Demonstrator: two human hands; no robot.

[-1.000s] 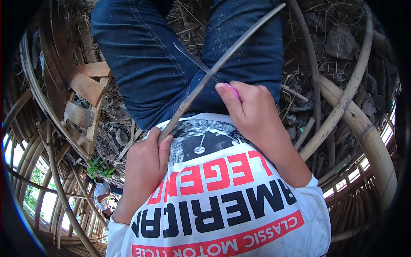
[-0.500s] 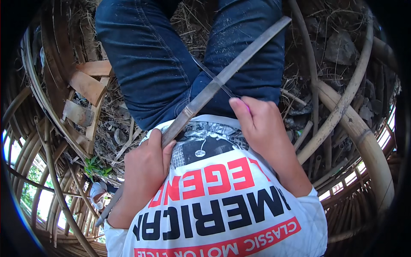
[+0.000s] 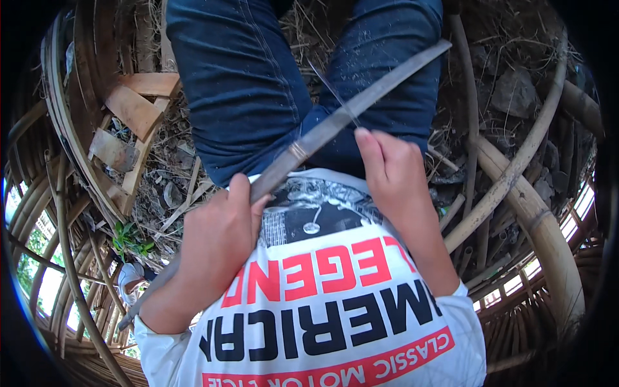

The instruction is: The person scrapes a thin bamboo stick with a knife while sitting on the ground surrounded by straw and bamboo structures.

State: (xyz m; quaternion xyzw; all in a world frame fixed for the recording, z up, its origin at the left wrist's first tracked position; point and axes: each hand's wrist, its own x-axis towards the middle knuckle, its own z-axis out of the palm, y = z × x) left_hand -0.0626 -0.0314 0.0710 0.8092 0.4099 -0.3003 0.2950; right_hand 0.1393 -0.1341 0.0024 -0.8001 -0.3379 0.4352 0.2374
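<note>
A long, flat brown-grey bamboo strip (image 3: 335, 122) slants across my lap, from under my left forearm up to the far right. My left hand (image 3: 219, 235) is closed round its lower part. My right hand (image 3: 396, 171) grips a knife (image 3: 330, 87) in a fist; the handle is hidden by the fingers. The thin blade crosses the strip beyond its pale node, its tip pointing up and left over my trousers (image 3: 238, 84). Whether the edge bites into the strip cannot be seen.
Flat wood pieces (image 3: 135, 113) and bent bamboo lengths lie at left, beside a small green plant (image 3: 129, 240). Thick bamboo poles (image 3: 541, 213) and a grey stone (image 3: 514, 93) are at right. A slatted bamboo wall (image 3: 71, 277) curves round behind.
The view has shifted slightly. My right hand has moved up and closer to the strip, and more of the knife blade shows beyond it. My left hand keeps its grip.
</note>
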